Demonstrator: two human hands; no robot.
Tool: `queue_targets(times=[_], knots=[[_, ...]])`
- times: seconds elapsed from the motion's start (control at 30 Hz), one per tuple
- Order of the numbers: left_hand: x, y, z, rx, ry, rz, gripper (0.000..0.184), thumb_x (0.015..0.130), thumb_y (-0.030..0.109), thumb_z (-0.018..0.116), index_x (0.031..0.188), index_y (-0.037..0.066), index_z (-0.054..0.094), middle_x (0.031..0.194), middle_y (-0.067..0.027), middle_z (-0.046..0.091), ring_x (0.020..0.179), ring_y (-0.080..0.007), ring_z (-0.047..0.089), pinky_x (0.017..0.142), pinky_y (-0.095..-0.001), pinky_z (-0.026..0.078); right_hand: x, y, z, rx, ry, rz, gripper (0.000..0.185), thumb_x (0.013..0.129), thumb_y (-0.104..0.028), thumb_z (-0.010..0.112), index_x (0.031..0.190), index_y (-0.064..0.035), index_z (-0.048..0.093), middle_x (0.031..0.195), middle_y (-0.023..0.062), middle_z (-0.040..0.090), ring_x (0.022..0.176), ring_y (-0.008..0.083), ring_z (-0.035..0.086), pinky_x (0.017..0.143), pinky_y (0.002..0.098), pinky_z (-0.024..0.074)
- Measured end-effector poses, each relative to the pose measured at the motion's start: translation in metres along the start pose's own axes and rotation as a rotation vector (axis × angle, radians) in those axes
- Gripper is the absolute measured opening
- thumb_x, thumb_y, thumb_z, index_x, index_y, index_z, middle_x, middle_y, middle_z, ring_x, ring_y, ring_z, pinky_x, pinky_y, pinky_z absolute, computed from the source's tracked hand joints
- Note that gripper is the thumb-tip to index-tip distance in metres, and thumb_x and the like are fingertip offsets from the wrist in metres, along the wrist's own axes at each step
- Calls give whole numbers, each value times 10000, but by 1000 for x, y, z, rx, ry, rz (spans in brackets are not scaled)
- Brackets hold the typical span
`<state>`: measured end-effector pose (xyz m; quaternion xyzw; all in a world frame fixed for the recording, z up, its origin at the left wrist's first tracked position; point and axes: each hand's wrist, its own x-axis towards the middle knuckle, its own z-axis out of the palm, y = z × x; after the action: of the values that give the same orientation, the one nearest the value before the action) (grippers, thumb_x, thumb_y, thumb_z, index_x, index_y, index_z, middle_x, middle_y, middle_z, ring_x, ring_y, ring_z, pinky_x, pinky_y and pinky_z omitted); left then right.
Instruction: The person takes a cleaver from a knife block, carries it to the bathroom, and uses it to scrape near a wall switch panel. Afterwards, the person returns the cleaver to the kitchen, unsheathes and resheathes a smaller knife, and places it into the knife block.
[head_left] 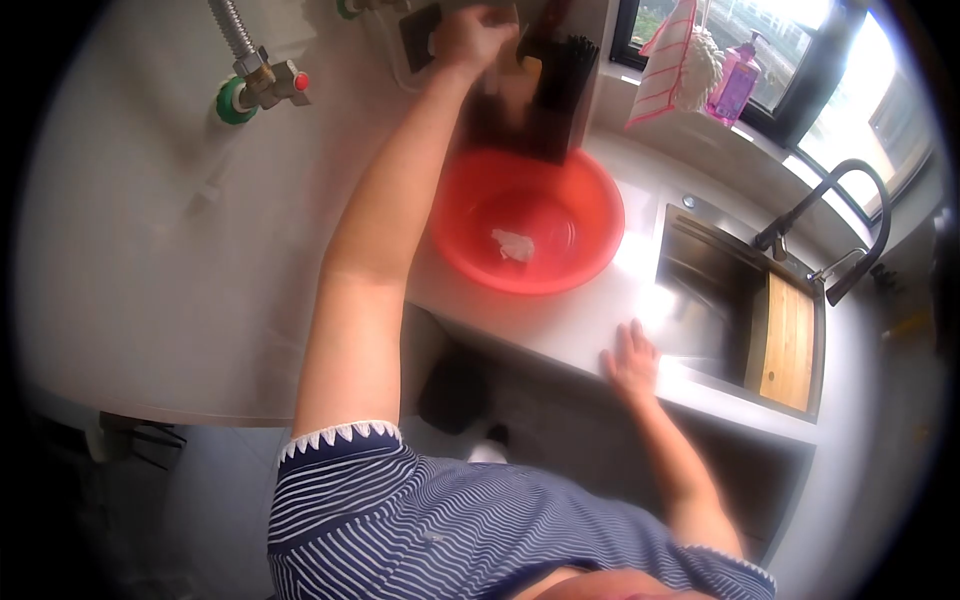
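Left hand (474, 42) up by the dark, boxy rack (545, 125) just beyond the round red plastic basin (592, 212), grip impossible to tell; right hand (632, 362) spread at the white countertop's (585, 318) front edge. Rack looks stiff: best held by its sides.

Glossy plastic basin (565, 265), smooth shiny counter (600, 310), metal sink (715, 325), smooth wooden board (787, 340), cloth towel (662, 60)

We stretch our left hand (475, 40) far out near a dark holder (520, 130) beyond the red basin (592, 215); our right hand (632, 362) rests on the counter (570, 318), left of the sink (715, 275).
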<state>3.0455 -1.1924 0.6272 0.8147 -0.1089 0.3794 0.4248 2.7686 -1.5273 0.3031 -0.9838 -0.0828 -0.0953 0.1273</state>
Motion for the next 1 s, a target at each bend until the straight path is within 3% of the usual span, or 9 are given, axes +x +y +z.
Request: queue_targets(times=[0.17, 0.27, 0.47, 0.5, 0.6, 0.63, 0.77, 0.87, 1.0], knots=[[-4, -2, 5, 6, 36, 89, 283, 700, 212, 719, 899, 23, 649, 800, -60, 659, 728, -144, 630, 672, -278, 499, 0, 0, 2, 15, 2, 0, 622, 781, -427, 537, 1289, -92, 408, 1390, 164, 321, 1157, 302, 406, 951, 446, 281], [-9, 11, 1, 284, 27, 49, 504, 680, 390, 696, 1064, 74, 616, 951, -178, 647, 892, -293, 631, 798, -378, 488, 2, 0, 2, 15, -4, 6, 621, 780, -427, 538, 1288, -94, 410, 1389, 162, 324, 1156, 301, 407, 951, 448, 282], [1, 56, 8, 360, 191, 115, 445, 655, 357, 703, 981, 60, 638, 885, -197, 646, 851, -320, 627, 770, -391, 492, 2, -2, 0, 15, -1, 16, 617, 779, -430, 540, 1284, -97, 419, 1384, 159, 332, 1151, 300, 410, 951, 454, 284], [10, 59, 12, 332, 181, 225, 407, 653, 316, 690, 965, 57, 643, 886, -190, 645, 844, -342, 619, 756, -404, 493, 2, -2, -1, 10, -3, 20, 616, 778, -430, 542, 1282, -98, 421, 1382, 158, 335, 1150, 301, 411, 951, 455, 285], [37, 81, 25, 369, -134, 173, 372, 642, 245, 674, 967, 66, 646, 909, -185, 641, 849, -353, 614, 749, -411, 491, 2, 0, 1, 6, 6, 19, 611, 777, -428, 547, 1277, -97, 428, 1375, 157, 345, 1142, 303, 416, 951, 456, 288], [34, 116, 17, 571, -284, 97, 376, 644, 203, 661, 995, 69, 645, 989, -185, 628, 925, -333, 606, 803, -396, 486, 2, 0, 2, 7, 10, 16, 609, 776, -427, 549, 1274, -96, 431, 1373, 157, 349, 1139, 304, 418, 951, 456, 289], [59, 110, 54, 827, -366, -75, 407, 688, 246, 653, 1047, 56, 629, 1164, -169, 563, 1101, -289, 534, 932, -380, 432, 3, 0, 2, 0, 13, 21, 607, 777, -429, 551, 1269, -94, 435, 1368, 155, 355, 1130, 306, 424, 949, 455, 291], [106, 29, 110, 843, -485, -63, 402, 704, 244, 649, 1061, 61, 623, 1181, -172, 552, 1123, -291, 517, 940, -385, 424, 3, 0, 4, 6, 7, 24, 608, 778, -432, 549, 1269, -93, 433, 1369, 155, 352, 1127, 308, 426, 952, 455, 287], [93, 23, 120, 561, -289, -179, 371, 793, 187, 584, 1139, 55, 573, 1229, -176, 514, 1178, -280, 469, 982, -375, 379, 3, 1, 5, 23, 0, 27, 608, 780, -431, 548, 1271, -94, 428, 1373, 156, 345, 1128, 311, 426, 957, 456, 279]])
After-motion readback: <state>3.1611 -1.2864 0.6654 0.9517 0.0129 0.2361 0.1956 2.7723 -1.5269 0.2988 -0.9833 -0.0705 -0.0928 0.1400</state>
